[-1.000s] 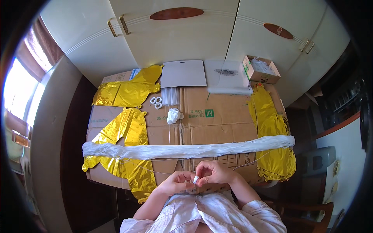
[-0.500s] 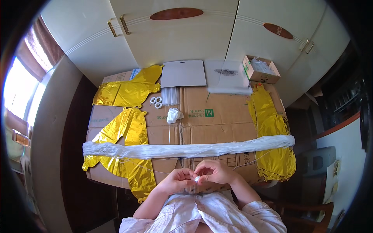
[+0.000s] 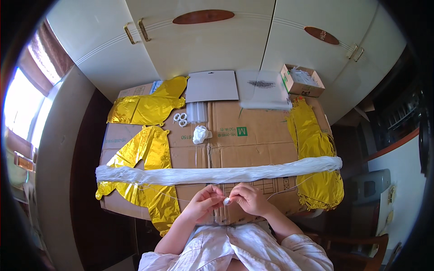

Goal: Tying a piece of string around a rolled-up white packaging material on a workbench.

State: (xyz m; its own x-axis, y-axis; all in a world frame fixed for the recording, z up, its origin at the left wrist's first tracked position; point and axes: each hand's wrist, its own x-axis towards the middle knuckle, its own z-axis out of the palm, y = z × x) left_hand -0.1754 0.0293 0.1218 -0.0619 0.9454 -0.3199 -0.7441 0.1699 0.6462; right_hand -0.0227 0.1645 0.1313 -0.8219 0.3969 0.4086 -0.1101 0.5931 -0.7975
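My left hand (image 3: 205,203) and my right hand (image 3: 248,199) meet low in the middle, near the table's front edge. Fingertips of both pinch a small white wad (image 3: 226,201), too small to tell its exact kind. A thin white string runs out from the hands to either side. Just beyond them, a long bundle of white string (image 3: 217,175) lies across the table. Its left end rests on a gold foil balloon (image 3: 158,151), its right end on a stack of gold foil balloons (image 3: 312,149).
Flattened cardboard (image 3: 253,156) covers the table. Farther back lie a crumpled white wad (image 3: 200,134), small white rolls (image 3: 179,119), clear tubes (image 3: 196,112), another gold balloon (image 3: 144,106), a grey-white board (image 3: 212,86), a clear plastic sheet (image 3: 264,92) and an open box (image 3: 304,86).
Both hands have shifted slightly away from my body and turned a little. The right fingers have closed in more, and the small white wad has moved slightly up and left.
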